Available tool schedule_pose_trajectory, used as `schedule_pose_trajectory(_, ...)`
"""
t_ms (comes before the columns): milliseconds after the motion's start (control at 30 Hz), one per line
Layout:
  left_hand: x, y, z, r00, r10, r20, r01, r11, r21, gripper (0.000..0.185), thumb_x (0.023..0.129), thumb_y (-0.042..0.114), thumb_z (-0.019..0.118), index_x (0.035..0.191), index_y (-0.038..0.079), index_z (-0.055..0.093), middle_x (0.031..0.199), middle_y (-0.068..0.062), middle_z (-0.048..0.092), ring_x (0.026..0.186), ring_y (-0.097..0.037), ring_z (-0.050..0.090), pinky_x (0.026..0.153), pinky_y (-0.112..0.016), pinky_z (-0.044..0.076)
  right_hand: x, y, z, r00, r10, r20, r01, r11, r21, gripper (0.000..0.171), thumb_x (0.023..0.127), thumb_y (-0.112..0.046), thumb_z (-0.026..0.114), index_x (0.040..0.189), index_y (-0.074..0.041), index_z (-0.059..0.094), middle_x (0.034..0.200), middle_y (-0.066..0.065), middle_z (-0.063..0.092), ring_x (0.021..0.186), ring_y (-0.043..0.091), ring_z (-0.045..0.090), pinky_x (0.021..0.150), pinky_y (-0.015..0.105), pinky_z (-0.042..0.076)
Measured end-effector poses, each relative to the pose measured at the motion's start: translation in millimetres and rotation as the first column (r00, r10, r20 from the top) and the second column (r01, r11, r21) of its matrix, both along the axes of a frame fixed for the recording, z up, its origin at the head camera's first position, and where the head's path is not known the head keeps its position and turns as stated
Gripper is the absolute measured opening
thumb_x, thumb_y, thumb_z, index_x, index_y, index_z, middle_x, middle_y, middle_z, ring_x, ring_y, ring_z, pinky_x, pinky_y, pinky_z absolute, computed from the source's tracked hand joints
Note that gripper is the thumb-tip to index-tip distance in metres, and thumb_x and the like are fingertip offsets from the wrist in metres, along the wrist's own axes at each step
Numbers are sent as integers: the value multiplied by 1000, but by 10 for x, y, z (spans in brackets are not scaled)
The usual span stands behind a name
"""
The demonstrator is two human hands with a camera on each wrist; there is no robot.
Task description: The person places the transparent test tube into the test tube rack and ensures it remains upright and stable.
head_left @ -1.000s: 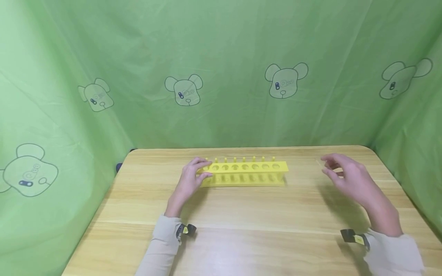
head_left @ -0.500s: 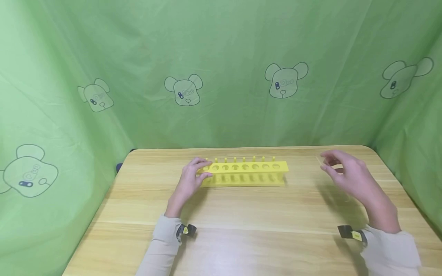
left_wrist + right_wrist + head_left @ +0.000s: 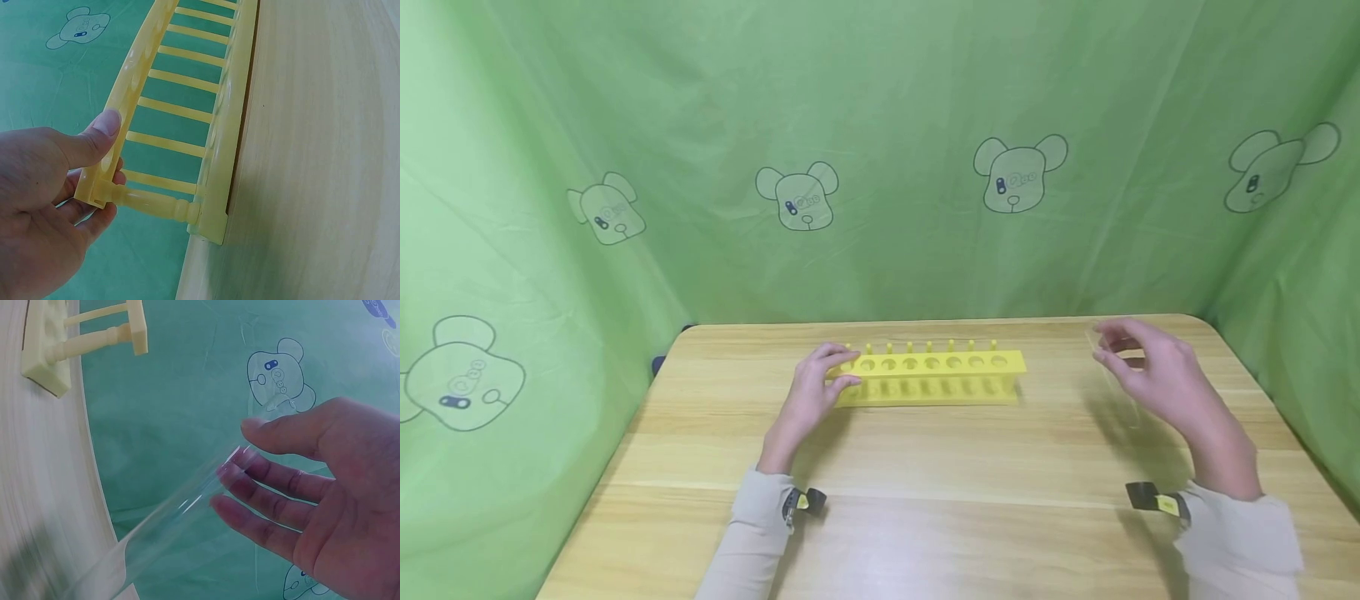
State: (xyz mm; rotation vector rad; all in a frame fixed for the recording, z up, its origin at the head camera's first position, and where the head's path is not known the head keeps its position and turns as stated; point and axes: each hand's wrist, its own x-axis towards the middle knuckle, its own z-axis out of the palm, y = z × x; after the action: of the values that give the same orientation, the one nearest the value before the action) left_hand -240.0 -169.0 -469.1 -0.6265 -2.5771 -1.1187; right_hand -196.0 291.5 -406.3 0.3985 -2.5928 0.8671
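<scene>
A yellow test tube rack [image 3: 942, 372] stands on the table, its upper shelf pierced by a row of round holes and a row of pegs along its back. At its left end, my left hand [image 3: 811, 379] grips the upper shelf, thumb [image 3: 107, 122] on top and fingers curled beneath. Off to the right of the rack, my right hand [image 3: 1168, 371] pinches a clear test tube [image 3: 169, 519] between thumb and fingertips. The tube slants, its lower end pointing down over the table in the right wrist view. In the head view it is faint against the wood.
The wooden table [image 3: 880, 467] has rounded far corners. Green curtains [image 3: 887, 267] printed with bear heads hang behind it and on both sides. Each wrist carries a strapped black camera [image 3: 1142, 496].
My right hand has shifted slightly left and toward the far side, and more of the test tube now shows below it. My left hand and the rack stay in place.
</scene>
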Motion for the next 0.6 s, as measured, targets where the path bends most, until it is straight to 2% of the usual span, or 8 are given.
schedule_pose_trajectory(100,-2,-2,-4,1000,-1,2,1,1000,1,44,85,11,82,125,1,70,125,-13,67,120,-30,62,110,-37,49,-3,-14,12,1000,-11,7,11,1000,-12,35,91,2,75,125,0,65,98,13,67,93,25,66,75,-2,47)
schedule_pose_trajectory(333,-1,-7,-13,1000,-7,-19,7,1000,9,43,84,10,83,124,1,71,125,-14,67,119,-31,63,109,-39,50,-4,-59,20,1000,-23,-1,23,999,-47,34,91,2,75,124,0,66,99,13,68,92,3,60,75,-3,46)
schedule_pose_trajectory(500,-5,-7,-22,1000,-6,-25,6,1000,12,43,84,8,83,124,0,71,124,-14,67,119,-32,63,109,-41,51,-8,-90,5,1000,-26,-16,25,997,-78,33,92,3,74,124,1,65,99,13,67,93,10,62,76,-3,46)
schedule_pose_trajectory(600,-3,-4,-14,1000,-6,-17,6,1000,10,43,84,8,83,125,0,71,125,-14,67,119,-32,63,109,-41,51,-2,-97,3,999,-33,-18,32,995,-89,33,92,2,74,124,1,65,99,14,67,93,9,62,77,-3,46)
